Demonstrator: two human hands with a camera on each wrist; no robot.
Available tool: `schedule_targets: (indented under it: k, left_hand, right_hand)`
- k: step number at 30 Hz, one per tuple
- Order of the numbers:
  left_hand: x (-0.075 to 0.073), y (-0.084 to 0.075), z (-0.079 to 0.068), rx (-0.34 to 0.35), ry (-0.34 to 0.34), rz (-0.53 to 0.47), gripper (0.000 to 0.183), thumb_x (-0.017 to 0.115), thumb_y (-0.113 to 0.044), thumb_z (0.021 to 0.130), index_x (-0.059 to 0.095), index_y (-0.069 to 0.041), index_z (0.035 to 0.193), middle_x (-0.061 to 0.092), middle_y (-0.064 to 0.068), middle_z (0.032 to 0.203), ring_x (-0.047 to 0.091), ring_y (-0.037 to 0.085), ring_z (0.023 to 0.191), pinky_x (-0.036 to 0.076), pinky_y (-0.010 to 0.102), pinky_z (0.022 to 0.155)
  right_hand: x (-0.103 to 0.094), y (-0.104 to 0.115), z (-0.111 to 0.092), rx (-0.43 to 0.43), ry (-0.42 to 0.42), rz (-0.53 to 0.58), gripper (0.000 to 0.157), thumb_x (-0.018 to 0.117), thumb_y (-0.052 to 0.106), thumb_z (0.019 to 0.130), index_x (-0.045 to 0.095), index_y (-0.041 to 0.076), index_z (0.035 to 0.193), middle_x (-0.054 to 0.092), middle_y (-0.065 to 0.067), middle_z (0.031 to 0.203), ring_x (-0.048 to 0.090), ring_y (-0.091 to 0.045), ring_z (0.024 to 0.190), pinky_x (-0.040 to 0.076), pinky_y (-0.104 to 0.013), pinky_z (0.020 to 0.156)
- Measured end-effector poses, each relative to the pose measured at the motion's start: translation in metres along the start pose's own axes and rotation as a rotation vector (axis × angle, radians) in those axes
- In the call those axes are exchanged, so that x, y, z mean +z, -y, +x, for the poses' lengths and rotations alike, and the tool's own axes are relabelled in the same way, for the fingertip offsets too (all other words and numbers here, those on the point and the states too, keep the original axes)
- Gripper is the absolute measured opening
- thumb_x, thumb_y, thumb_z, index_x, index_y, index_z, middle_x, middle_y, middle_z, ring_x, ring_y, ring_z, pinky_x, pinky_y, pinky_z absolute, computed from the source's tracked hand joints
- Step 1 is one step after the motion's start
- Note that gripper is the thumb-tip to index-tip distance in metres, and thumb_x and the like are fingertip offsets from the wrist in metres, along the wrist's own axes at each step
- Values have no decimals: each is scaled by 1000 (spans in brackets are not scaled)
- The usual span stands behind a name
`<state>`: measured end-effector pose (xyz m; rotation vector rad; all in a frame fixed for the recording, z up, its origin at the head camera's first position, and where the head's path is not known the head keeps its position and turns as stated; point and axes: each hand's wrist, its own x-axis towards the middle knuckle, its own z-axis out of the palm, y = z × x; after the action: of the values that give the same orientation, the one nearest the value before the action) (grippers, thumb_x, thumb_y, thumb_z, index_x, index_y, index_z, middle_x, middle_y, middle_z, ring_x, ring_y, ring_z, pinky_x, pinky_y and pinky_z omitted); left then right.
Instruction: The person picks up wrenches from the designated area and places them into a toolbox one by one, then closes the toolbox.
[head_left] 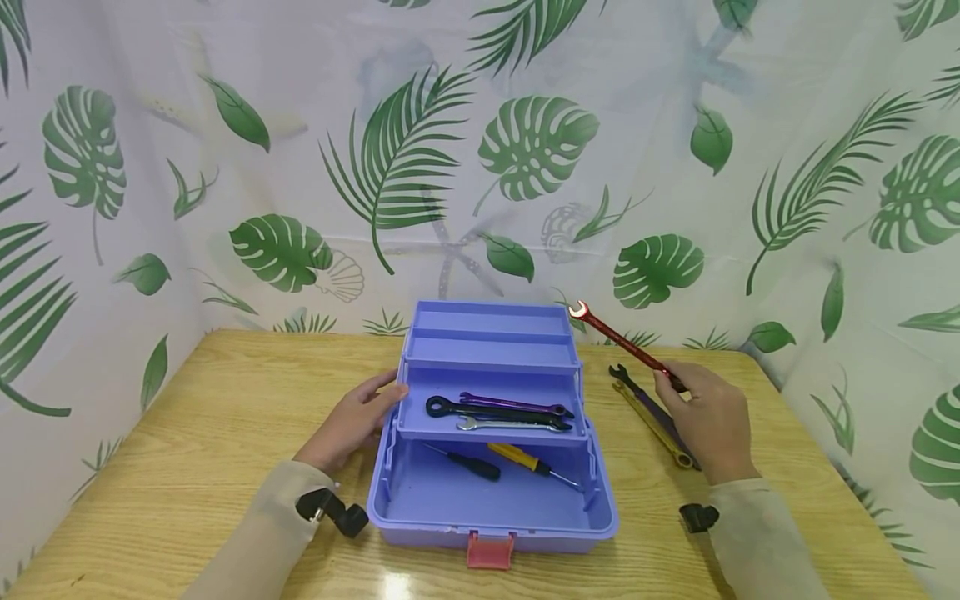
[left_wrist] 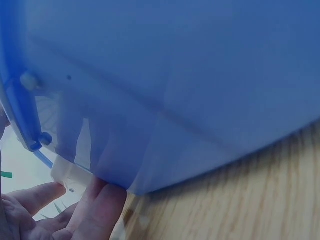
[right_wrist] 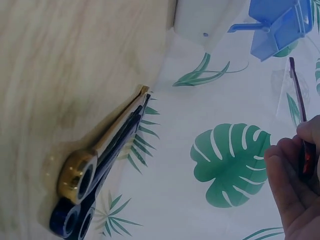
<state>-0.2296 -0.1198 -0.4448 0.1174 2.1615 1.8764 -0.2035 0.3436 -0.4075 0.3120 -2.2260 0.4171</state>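
Observation:
My right hand grips a red wrench near one end, holding it raised above the table with its bright open jaw pointing up and left. In the right wrist view, its fingers wrap the red handle. My left hand rests at the left side of the purple-blue toolbox, thumb over the tray's edge and fingers against the outer wall. On the opened tray lie a purple wrench, a black ring-ended wrench and a silver wrench.
Inside the box bottom lie a black screwdriver and a yellow-handled screwdriver. Right of the box, a gold wrench lies beside dark wrenches, under my right hand. A pink latch hangs at the front. Leaf-patterned cloth stands behind the table.

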Motion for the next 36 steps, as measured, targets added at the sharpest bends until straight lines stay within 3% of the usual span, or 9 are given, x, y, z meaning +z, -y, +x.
schedule_targets:
  k: [13,16,20,22,25,29,36]
  left_hand:
    - [1,0,0,-2,5,-15,73,63,-51,101,38,-16,160,66,24,132,74,30,104,63,47,81]
    - [1,1,-1,0,7,-15,73,63,-50,101,38,-16,160,67,25,131,74,31,104,63,47,81]
    - [0,0,-1,5,11,-17,73,63,-51,101,38,-16,160,67,24,131,74,31,104,63,46,81]
    - [0,0,-2,8,13,-15,73,63,-51,101,38,-16,160,67,24,132,74,31,104,63,46,81]
    - [0,-1,-2,6,15,-19,73,63,-52,101,38,-17,161,66,24,132,74,31,104,63,46,82]
    - [0,-2,-2,5,16,-21,74,63,-52,101,38,-17,161,66,24,132,74,30,104,63,46,82]
    - [1,0,0,-3,1,-5,74,63,-54,100,39,-18,160,68,22,130,74,29,102,63,46,81]
  right_hand:
    - [-2,9,3,-125,-81,46,18,80,2,83,79,2,101,78,-11,93,75,-28,78,56,-43,69]
    - [-4,11,3,-132,-78,62,21,81,2,83,80,4,103,79,-10,96,75,-29,82,56,-23,81]
    - [-5,13,3,-141,-61,66,24,82,3,82,80,4,106,79,-11,99,76,-30,86,39,-2,98]
    - [-5,14,3,-158,-58,76,24,82,6,83,79,4,107,78,-11,100,75,-30,86,37,-1,100]
    - [-5,14,4,-200,-70,104,23,76,21,94,79,3,106,78,-12,99,75,-30,85,36,-1,99]
    - [-4,16,5,-255,-89,146,49,58,45,105,80,2,106,78,-13,97,75,-31,84,34,-1,99]
    - [-2,19,5,-276,-39,172,53,56,50,105,80,3,104,79,-10,96,75,-27,83,36,0,97]
